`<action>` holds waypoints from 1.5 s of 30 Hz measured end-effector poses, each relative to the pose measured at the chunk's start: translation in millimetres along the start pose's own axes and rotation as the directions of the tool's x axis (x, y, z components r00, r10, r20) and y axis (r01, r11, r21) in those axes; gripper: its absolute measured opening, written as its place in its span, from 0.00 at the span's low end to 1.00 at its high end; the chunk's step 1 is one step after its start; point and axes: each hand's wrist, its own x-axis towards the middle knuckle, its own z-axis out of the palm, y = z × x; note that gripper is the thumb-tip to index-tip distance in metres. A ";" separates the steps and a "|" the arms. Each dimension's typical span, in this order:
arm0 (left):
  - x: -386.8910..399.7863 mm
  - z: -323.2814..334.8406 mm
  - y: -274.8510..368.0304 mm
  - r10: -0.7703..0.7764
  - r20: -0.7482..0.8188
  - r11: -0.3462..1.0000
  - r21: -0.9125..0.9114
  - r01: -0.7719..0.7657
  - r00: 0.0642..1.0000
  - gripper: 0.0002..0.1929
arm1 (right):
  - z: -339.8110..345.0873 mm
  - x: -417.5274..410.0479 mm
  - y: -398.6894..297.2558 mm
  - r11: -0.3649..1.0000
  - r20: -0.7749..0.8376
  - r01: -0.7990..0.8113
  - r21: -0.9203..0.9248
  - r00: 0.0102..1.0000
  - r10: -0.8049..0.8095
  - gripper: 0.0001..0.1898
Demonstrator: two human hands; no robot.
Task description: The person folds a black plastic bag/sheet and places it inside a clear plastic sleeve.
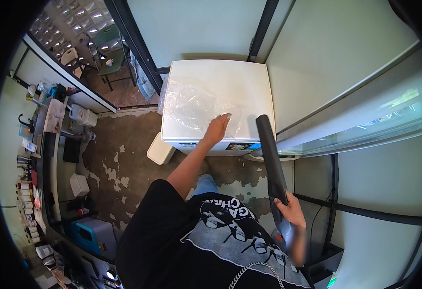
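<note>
A white chest freezer (243, 97) stands before me with its lid down. A crumpled clear plastic bag or sheet (189, 104) lies over the left part of the lid and hangs past its left edge. My left hand (217, 129) is over the plastic near the lid's front edge, its fingers curled; whether they pinch the film is hidden. My right hand (291, 210) grips a long black roll (271, 155) near its lower end. The roll tilts up towards the freezer's front right corner. Clear wrapping with a red mark shows near its lower end, by my forearm.
A small cream bin (161, 149) stands on the worn floor left of the freezer. A glass-fronted cooler (362, 126) borders the right side. At left runs a counter (54, 115) with bottles and jars, a blue-grey case (93, 236) below. Folding chairs (111, 59) stand beyond the doorway.
</note>
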 end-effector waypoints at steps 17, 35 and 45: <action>-2.4 -8.8 39.5 0.309 0.484 0.863 0.219 -0.456 0.818 0.21 | 44.0 4.9 -22.8 0.794 0.072 -0.078 -0.603 0.986 0.151 0.33; 17.6 -56.8 35.3 0.078 0.671 0.995 -0.005 -0.101 0.738 0.25 | 47.4 -24.8 9.1 0.813 0.073 0.070 -0.578 0.997 -0.033 0.40; -30.2 -32.8 73.7 0.042 0.558 0.673 0.597 -0.436 0.829 0.29 | 73.8 9.5 -5.8 0.831 -0.012 -0.012 -0.557 1.000 0.006 0.34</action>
